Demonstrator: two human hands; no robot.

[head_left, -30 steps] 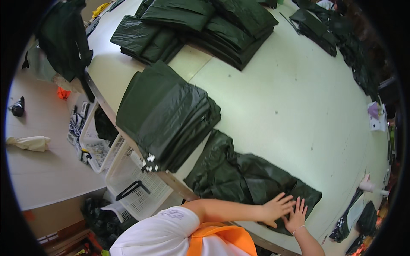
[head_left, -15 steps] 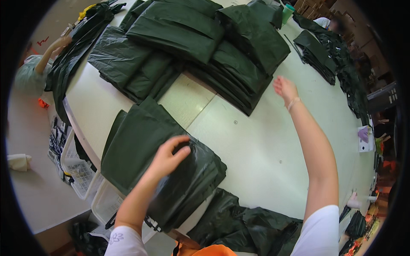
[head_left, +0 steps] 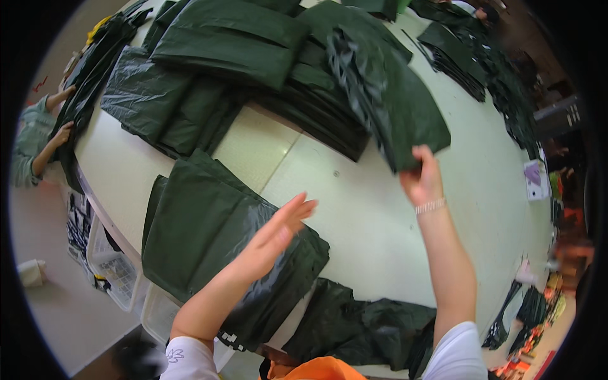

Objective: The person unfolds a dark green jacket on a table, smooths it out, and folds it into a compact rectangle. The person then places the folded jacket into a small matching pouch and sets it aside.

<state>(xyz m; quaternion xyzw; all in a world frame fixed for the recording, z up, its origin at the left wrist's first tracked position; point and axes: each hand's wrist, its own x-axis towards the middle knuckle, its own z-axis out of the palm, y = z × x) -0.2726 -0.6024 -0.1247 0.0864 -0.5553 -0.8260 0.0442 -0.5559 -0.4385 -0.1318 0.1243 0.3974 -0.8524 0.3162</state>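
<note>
My right hand [head_left: 422, 178] pinches the near corner of a folded dark green coated-fabric piece [head_left: 405, 101], which is lifted and slants down from the large pile [head_left: 221, 41] of similar folded pieces at the far side of the white table [head_left: 373, 234]. With fingers stretched out and nothing in them, my left hand [head_left: 275, 237] hovers over a nearer stack of folded dark green pieces [head_left: 196, 218]. That stack lies at the left edge of the table. Closer to me, a crumpled dark green piece [head_left: 364, 320] lies along the near edge.
At the far left another person's hands [head_left: 63, 134] hold a long dark green piece [head_left: 95, 82] over the table edge. White plastic baskets [head_left: 114, 269] stand below the left edge. More folded dark pieces [head_left: 453, 57] lie at the far right, and a white box [head_left: 536, 180] sits at the right edge.
My right hand has closed on a piece from the far pile and drawn its corner toward me. My left hand has shifted right, its fingers straightened. The view has shifted slightly.
</note>
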